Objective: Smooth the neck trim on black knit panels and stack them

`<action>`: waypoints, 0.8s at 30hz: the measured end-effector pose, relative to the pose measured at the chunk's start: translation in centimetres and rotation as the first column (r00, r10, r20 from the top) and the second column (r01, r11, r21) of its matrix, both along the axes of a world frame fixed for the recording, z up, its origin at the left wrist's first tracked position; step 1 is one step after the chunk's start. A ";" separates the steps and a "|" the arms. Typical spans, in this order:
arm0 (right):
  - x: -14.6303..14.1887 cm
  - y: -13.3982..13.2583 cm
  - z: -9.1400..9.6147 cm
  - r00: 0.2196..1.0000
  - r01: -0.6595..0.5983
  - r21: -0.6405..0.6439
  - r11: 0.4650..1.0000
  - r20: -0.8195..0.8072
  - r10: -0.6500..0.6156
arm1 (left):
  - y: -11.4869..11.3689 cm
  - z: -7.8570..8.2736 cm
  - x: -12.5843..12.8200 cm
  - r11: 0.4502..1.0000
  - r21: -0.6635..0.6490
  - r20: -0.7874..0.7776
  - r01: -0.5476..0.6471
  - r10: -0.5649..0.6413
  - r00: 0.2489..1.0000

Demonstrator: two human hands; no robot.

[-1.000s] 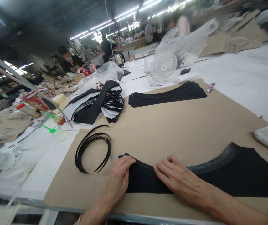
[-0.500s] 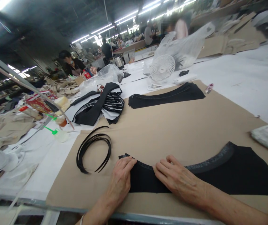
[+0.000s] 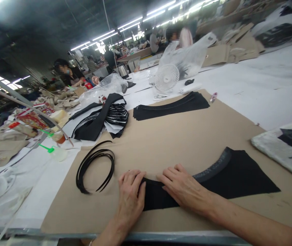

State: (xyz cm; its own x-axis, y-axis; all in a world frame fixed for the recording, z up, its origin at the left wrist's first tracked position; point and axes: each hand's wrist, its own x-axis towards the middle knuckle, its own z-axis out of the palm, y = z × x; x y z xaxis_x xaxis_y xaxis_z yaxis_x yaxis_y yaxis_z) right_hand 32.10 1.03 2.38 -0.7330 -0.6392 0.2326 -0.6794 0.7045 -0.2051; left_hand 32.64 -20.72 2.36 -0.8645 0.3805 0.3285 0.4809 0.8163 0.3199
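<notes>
A black fabric piece [image 3: 245, 176] with a curved upper edge lies flat on the brown sheet in front of me. A greyish strip [image 3: 214, 167] runs along part of that curve. My left hand [image 3: 131, 191] covers the piece's left end, fingers bent together over the edge and thumb beside them on the cloth. Further right along the same edge, my right hand [image 3: 183, 186] pinches the cloth with curled fingers; their tips are partly hidden. Left of my hands lies a loose coil of thin black strips [image 3: 81, 177].
Beyond my hands sit a stack of black cut pieces [image 3: 171, 106] and a fanned black-and-white pile [image 3: 92, 126]. A white fan [image 3: 166, 78] stands behind them. Green-tipped bottles [image 3: 57, 153] are at left, a pale padded board [image 3: 268, 141] at right. A co-worker [image 3: 68, 73] is at far left.
The whole view has shifted, bringing more of the padded board in at right. My left hand now covers the fabric's left tip, its thumb on the cloth. Both hands stay at the curved edge.
</notes>
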 end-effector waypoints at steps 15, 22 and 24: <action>-1.2 2.6 2.9 0.885 0.106 -0.001 0.994 0.455 -0.094 | 5.4 1.7 -0.6 0.987 0.047 0.358 0.157 -0.163 0.919; -1.4 3.4 1.9 0.890 0.095 -0.038 0.995 0.451 -0.068 | 6.8 1.8 -0.9 0.992 -0.015 0.419 0.123 -0.105 0.902; -1.6 3.8 1.7 0.889 0.094 -0.049 0.994 0.453 -0.061 | 7.0 2.0 -1.0 0.992 -0.044 0.428 0.122 -0.091 0.899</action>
State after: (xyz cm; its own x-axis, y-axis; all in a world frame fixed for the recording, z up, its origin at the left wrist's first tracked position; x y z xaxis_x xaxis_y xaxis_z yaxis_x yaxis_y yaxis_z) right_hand 30.52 4.87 4.07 -0.8159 -0.5706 -0.0933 -0.4466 0.7245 -0.5251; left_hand 31.68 -13.67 4.34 -0.8692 0.4862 -0.0906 0.3970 0.7951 0.4584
